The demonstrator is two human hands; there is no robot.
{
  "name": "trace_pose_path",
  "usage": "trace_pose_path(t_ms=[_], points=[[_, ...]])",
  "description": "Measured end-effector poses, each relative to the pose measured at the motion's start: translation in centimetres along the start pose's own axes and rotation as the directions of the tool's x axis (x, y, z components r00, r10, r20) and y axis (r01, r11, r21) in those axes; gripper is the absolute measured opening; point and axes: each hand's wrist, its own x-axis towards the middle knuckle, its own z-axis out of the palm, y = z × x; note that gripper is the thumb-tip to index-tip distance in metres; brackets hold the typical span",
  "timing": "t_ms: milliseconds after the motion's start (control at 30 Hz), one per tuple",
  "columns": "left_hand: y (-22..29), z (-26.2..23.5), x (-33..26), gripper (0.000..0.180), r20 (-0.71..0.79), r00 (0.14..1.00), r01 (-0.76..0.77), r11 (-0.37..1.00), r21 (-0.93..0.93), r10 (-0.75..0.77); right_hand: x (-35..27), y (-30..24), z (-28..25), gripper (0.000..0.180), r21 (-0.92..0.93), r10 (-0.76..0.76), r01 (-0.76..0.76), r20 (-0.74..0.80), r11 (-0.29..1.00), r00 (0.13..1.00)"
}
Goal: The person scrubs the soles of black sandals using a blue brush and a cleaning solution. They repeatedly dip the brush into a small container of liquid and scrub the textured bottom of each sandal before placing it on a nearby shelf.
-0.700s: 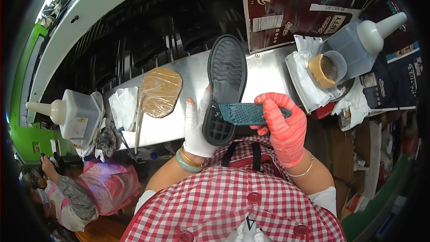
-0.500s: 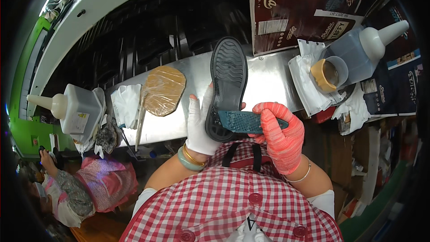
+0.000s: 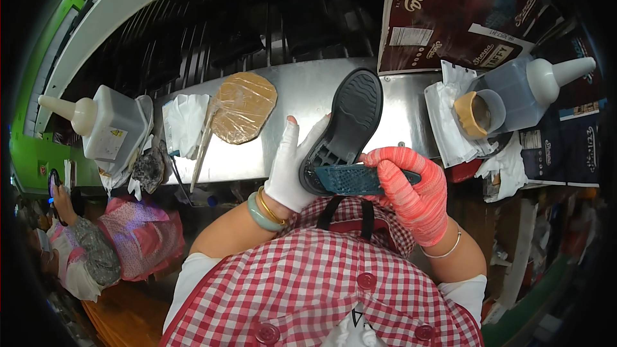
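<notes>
A black shoe sole [image 3: 350, 115] is held upright at a slant, its inner side towards me, with a wavy tread in the upper part and a grid of recesses near the heel. My left hand [image 3: 292, 170], in a white glove with bare fingertips, grips the sole's heel end from the left; most of its fingers are hidden behind the sole. My right hand [image 3: 414, 196], in a coral knitted glove, is closed round the handle of a teal brush [image 3: 353, 180]. The brush's dotted head lies across the heel end, at its inner rim.
A metal bench [image 3: 250, 154] carries a film-wrapped brown disc [image 3: 244, 108], folded white cloths [image 3: 185, 125] and a squeeze bottle [image 3: 116, 125] at left. On the right are another bottle [image 3: 514, 93], a yellow-rimmed cup [image 3: 474, 115] and a maroon carton [image 3: 450, 19]. Another person [image 3: 141, 238] sits at left.
The sole has tilted, its upper end swinging right, and more of the heel recesses show. My right hand and the brush have shifted slightly right and down.
</notes>
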Motion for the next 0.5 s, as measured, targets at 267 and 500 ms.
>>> trace_pose_path(t_ms=[267, 500], points=[[0.8, -0.3, -0.8, 0.085, -0.021, 0.986, 0.165, 0.977, 0.138, -0.163, 1.6, -3.2, -0.2, 0.024, -0.185, 0.273, -0.241, 0.167, 0.953, 0.947], [1.9, -1.8, -1.2, 0.086, 0.218, 0.886, 0.398, 0.912, 0.097, -0.41, 3.1, -4.8, 1.0, 0.026, -0.226, 0.346, -0.29, 0.274, 0.93, 0.897]])
